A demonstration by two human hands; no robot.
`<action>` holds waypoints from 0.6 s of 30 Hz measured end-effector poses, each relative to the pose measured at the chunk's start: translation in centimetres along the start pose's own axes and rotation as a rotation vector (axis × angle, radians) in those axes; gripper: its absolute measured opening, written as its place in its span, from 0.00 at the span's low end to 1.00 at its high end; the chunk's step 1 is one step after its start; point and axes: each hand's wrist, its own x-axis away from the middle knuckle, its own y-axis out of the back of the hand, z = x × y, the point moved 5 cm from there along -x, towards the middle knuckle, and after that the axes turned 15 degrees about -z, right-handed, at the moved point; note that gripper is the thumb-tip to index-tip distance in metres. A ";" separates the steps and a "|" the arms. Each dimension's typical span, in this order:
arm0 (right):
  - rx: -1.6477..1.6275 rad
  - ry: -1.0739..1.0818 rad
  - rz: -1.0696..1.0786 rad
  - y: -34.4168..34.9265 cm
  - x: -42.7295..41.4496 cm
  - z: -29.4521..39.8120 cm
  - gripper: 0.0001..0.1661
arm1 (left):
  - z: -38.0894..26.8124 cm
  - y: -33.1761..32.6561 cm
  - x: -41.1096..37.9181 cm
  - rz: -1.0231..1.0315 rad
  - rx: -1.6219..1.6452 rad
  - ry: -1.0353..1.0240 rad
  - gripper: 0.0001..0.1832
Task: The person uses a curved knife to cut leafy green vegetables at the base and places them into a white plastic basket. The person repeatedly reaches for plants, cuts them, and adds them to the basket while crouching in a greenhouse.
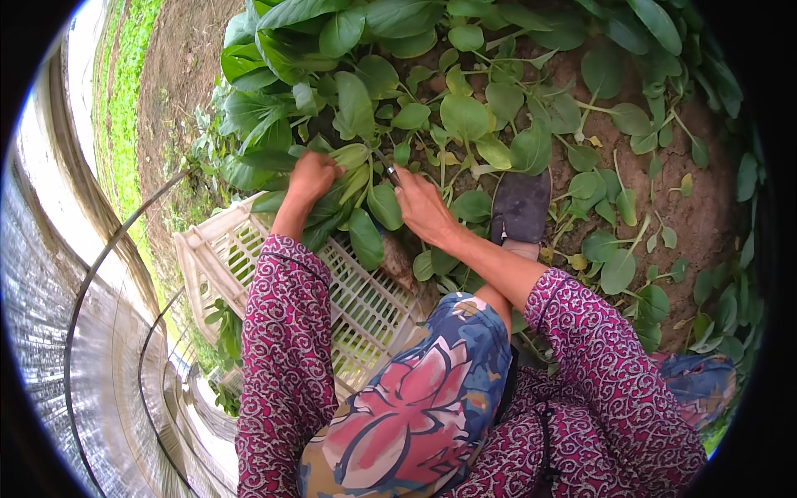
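My left hand [313, 179] is closed around the leaves and stalks of a bok choy plant [350, 163], which leans over a white plastic crate. My right hand [423, 202] grips the dark handle of a knife [390, 172], with a metal collar showing at the front. The blade points up and left toward the base of the bok choy; leaves and stalks partly hide it, so I cannot tell whether it touches the plant. Broad green leaves hang below and between my two hands.
The slatted white plastic crate [367, 305] stands beside my knee. My dark shoe [522, 205] rests on the soil among small leafy plants [464, 118]. Taller bok choy grows at the top. Curved hoops [93, 274] and plastic sheeting are at the left.
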 end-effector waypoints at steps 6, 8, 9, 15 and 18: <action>0.082 -0.073 0.045 -0.9 -0.6 0.1 0.24 | -0.7 0.2 0.4 -0.019 -0.073 -0.026 0.16; 0.027 -0.093 0.070 -1.0 -0.8 -0.7 0.25 | -0.9 0.1 0.3 -0.017 -0.065 -0.030 0.16; 0.019 -0.083 0.080 -0.8 -0.9 -0.7 0.25 | -0.7 0.2 0.3 -0.012 -0.059 -0.029 0.16; 0.059 -0.108 0.239 -1.1 -1.9 -0.4 0.29 | 0.4 -0.2 0.0 -0.046 -0.056 -0.048 0.16; 0.125 -0.065 0.226 -0.9 -2.0 0.0 0.32 | 0.7 -0.4 -0.1 -0.065 -0.062 -0.068 0.16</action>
